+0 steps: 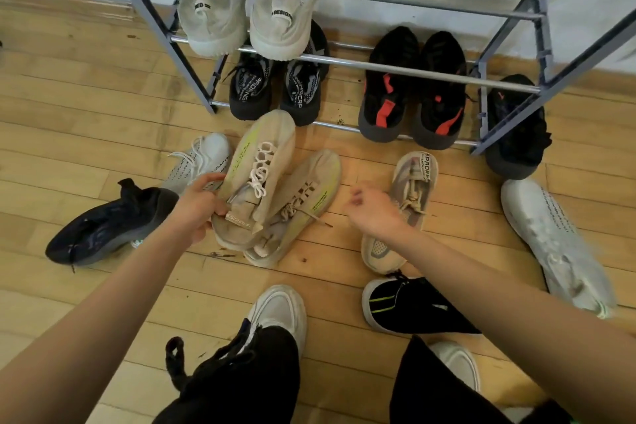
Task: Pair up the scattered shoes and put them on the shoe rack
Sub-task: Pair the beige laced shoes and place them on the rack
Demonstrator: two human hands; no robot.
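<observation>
**A:** What are the hands doing?

**B:** The left hand [198, 206] reaches forward and grips a beige shoe [256, 179] with a yellow-green stripe, its fingers and thumb curled round the side near the heel. The shoe's toe points at the rack, and it overlaps the second beige shoe [303, 206]. The right hand [370, 208] is stretched out with the fingers loosely curled and nothing in them, just beside a grey shoe [409, 196].

**A:** And the room?

**B:** There is a pale wooden plank floor [86, 134] meeting a white wall [585, 10]. On the left of the floor lie a white shoe [203, 158] and a dark navy shoe [110, 224]. On the right lie a long white shoe [557, 244] and a black shoe with green stripes [413, 306]. A plain black shoe [516, 127] sits at the rack's right end.

**A:** What's on the rack?

**B:** The shoe rack [413, 72] is made of metal bars. On the upper tier, at the left, is a white pair [213, 0] with heels outward. On the bottom tier, a black-and-grey pair [251, 86] sits directly below them, and a black pair with red marks [389, 93] stands to the right.
</observation>
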